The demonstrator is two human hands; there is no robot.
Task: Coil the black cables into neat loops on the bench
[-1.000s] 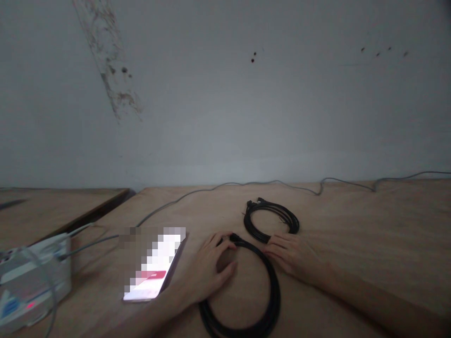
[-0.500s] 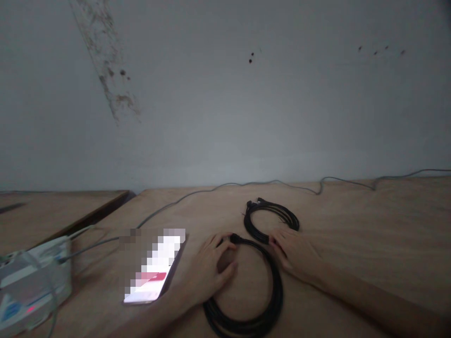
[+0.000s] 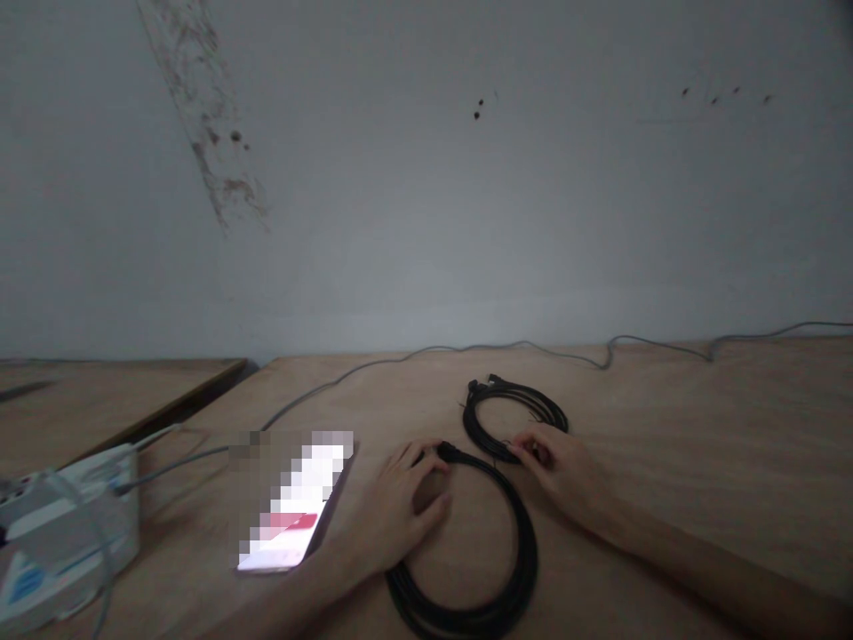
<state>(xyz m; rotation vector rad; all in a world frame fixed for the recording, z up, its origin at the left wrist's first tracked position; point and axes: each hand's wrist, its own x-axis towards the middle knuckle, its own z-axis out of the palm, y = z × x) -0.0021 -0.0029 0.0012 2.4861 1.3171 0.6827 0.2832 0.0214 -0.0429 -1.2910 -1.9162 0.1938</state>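
Two coils of black cable lie on the wooden table. Over the left side of the nearer coil [image 3: 523, 551] rests my left hand [image 3: 406, 511], its thumb and fingers apart and its fingertips beside the black plug [image 3: 450, 452]. The hand hides that side of the coil. At the lower right edge of the farther coil [image 3: 476, 431] is my right hand [image 3: 566, 471], thumb and forefinger brought together. Whatever is between those fingertips is too small to make out. Two plug ends [image 3: 494, 380] show at the top of the farther coil.
Left of my left hand lies a phone [image 3: 286, 542] with a lit, partly blurred screen. A white power strip [image 3: 99, 533] with plugs sits at the lower left. A thin grey cable [image 3: 373, 363] runs along the table's back, below the stained wall [image 3: 426, 222].
My right hand has risen slightly from the coil and turned, its thumb and forefinger coming together at the farther coil's edge. My left hand stays in place.
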